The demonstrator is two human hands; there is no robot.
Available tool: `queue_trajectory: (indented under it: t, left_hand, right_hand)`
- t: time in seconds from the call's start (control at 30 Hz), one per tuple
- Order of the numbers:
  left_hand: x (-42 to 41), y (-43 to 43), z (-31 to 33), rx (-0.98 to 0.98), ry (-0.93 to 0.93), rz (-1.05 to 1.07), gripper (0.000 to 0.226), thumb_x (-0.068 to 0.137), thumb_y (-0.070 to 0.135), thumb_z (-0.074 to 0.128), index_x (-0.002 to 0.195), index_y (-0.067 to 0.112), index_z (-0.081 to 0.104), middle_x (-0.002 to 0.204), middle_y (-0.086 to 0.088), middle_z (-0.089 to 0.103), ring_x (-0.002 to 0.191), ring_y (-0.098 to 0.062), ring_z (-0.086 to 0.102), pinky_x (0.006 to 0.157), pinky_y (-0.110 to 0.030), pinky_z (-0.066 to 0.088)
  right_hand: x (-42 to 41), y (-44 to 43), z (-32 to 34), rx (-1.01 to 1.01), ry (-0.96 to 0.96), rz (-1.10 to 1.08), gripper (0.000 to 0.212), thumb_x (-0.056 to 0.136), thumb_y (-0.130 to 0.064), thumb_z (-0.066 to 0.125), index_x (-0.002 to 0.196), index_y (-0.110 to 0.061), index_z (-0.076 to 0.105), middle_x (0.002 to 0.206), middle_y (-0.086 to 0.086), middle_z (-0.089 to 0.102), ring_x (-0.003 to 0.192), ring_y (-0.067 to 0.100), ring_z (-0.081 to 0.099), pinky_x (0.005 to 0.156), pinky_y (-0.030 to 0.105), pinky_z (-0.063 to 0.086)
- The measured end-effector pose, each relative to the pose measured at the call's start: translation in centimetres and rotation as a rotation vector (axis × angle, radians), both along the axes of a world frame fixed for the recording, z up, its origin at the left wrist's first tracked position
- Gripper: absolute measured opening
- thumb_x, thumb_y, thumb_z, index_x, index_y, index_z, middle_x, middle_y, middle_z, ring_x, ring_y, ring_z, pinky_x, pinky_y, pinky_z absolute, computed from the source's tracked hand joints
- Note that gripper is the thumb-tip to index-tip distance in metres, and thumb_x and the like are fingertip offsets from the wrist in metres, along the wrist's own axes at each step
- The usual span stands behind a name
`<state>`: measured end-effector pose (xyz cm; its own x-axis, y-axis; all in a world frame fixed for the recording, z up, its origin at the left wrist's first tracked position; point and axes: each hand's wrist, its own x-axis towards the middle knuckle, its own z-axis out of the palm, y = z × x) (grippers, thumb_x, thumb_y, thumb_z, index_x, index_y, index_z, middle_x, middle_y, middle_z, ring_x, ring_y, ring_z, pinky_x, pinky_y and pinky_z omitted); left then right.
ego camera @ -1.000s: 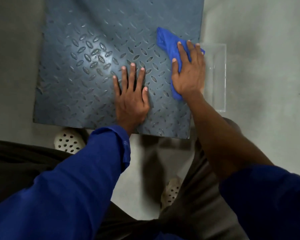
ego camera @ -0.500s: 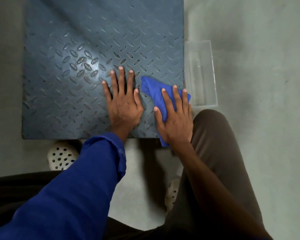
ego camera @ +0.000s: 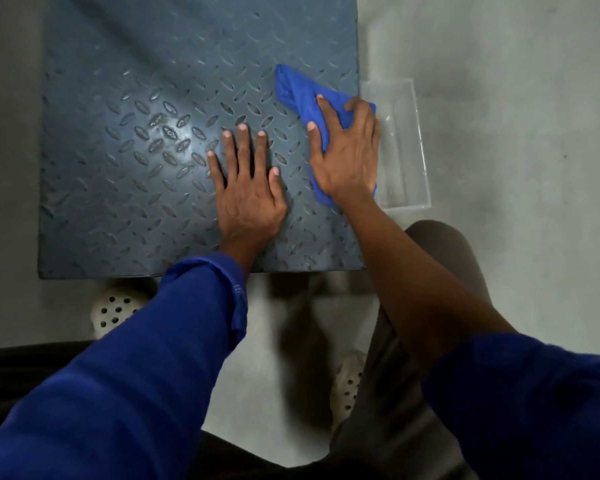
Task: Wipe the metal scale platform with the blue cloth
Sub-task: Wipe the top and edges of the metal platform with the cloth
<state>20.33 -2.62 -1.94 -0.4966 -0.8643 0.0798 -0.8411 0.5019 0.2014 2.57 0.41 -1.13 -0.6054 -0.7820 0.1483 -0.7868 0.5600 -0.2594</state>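
Note:
The metal scale platform [ego camera: 118,188] is a dark grey tread plate lying low on the floor. My left hand [ego camera: 246,188] rests flat on it near the front middle, fingers spread, holding nothing. My right hand [ego camera: 347,157] presses the blue cloth [ego camera: 297,91] onto the platform's right side, close to its right edge. The fingers curl over the bunched cloth, part of which sticks out beyond the fingertips and below the wrist.
A clear plastic tray [ego camera: 413,143] lies on the grey floor, right against the platform's right edge. My two perforated light shoes [ego camera: 113,310] [ego camera: 349,386] stand in front of the platform. My right knee [ego camera: 440,251] is raised beside the front right corner.
My right hand has slid the cloth away from the front edge, up the platform's right side. The left hand stays flat in the same spot.

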Motion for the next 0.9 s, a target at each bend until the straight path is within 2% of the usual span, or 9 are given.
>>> queue_trajectory:
  t: [0.07,0.2,0.4,0.57,0.77,0.9]
  left_hand:
    - [-0.1,0.0,0.0,0.008,0.001,-0.005,0.064,0.113,0.04,0.024,0.172,0.016,0.017,0.18,-0.013,0.009,0.167,-0.035,0.004,0.132,-0.063,0.006]
    - [-0.3,0.1,0.3,0.028,0.008,-0.005,0.064,0.114,0.042,0.023,0.172,0.016,0.017,0.18,-0.012,0.008,0.167,-0.034,0.003,0.133,-0.062,0.003]
    - [-0.6,0.8,0.4,0.032,-0.012,0.003,0.068,0.113,0.046,0.025,0.171,0.013,0.021,0.18,-0.012,0.011,0.167,-0.033,0.006,0.133,-0.062,0.007]
    - [-0.7,0.5,0.2,0.01,-0.017,-0.009,0.068,0.112,0.045,0.027,0.171,0.012,0.021,0.179,-0.014,0.012,0.167,-0.034,0.007,0.132,-0.063,0.007]
    - [-0.9,0.6,0.1,0.004,-0.02,-0.01,0.068,0.112,0.045,0.026,0.171,0.013,0.019,0.18,-0.014,0.011,0.167,-0.033,0.006,0.133,-0.063,0.006]
    - [-0.8,0.5,0.1,0.013,-0.026,-0.01,0.068,0.112,0.047,0.023,0.172,0.013,0.017,0.18,-0.013,0.01,0.167,-0.033,0.004,0.133,-0.063,0.006]
  right_hand:
    - [0.3,0.3,0.1,0.004,-0.017,-0.002,0.055,0.108,-0.056,0.031,0.155,-0.031,0.046,0.149,0.014,0.047,0.141,0.03,0.043,0.12,0.048,0.034]
    - [3.0,4.8,-0.1,0.017,-0.116,-0.066,0.057,0.108,-0.057,0.033,0.16,-0.033,0.037,0.167,0.018,0.028,0.155,0.036,0.028,0.126,0.047,0.029]
    - [8.9,14.5,-0.2,0.048,-0.204,-0.184,0.059,0.108,-0.054,0.039,0.163,-0.035,0.03,0.169,0.022,0.022,0.153,0.037,0.033,0.121,0.044,0.037]
    - [9.1,13.5,-0.4,0.061,-0.168,-0.223,0.06,0.109,-0.053,0.035,0.164,-0.033,0.026,0.17,0.021,0.022,0.153,0.039,0.032,0.12,0.05,0.038]
    - [7.7,11.5,-0.6,0.088,-0.129,-0.209,0.06,0.109,-0.055,0.028,0.165,-0.034,0.023,0.172,0.018,0.019,0.155,0.039,0.029,0.122,0.05,0.034]
    - [5.5,8.7,-0.5,0.046,-0.198,-0.158,0.058,0.109,-0.054,0.028,0.164,-0.034,0.026,0.171,0.017,0.02,0.154,0.039,0.03,0.123,0.052,0.035]
